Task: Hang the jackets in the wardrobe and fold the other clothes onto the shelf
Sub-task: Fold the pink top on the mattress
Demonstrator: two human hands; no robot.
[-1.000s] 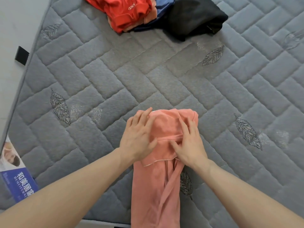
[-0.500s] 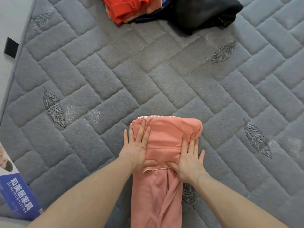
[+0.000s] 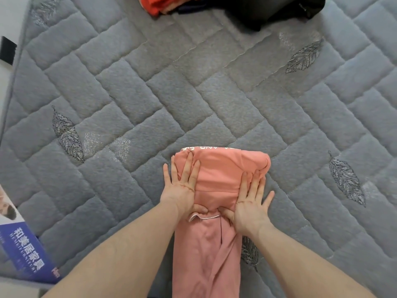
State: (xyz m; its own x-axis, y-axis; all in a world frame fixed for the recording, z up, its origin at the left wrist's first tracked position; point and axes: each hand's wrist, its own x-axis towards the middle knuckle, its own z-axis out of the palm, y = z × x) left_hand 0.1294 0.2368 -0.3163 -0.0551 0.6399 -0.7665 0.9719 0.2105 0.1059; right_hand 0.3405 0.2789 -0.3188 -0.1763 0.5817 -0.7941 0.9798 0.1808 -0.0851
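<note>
- Head view, far left: a blue printed label (image 3: pixel 25 252) with white characters sits at the near left corner of the grey quilted mattress (image 3: pixel 193 87), and a small black tab (image 3: pixel 7 50) sticks out at the mattress's left edge.
- Your left hand (image 3: pixel 182 186) lies flat, palm down, on the left side of the pink garment (image 3: pixel 214 211); its fingers are straight and slightly spread, the outermost one resting on the mattress just beside the cloth, and the thumb lies across the fold's near edge.
- The pink garment lies on the near middle of the mattress, its far end folded back over itself into a thick band, with white lettering showing along the far fold; the unfolded rest runs towards you between your forearms and out of the picture.
- Your right hand (image 3: pixel 251 205) presses flat on the right side of the same fold, fingers straight and fanned, the little finger off the cloth.
- At the far edge, well apart from your hands, lies a red garment (image 3: pixel 156 6), and to its right a black garment (image 3: pixel 277 9), both cut off by the picture's top.
</note>
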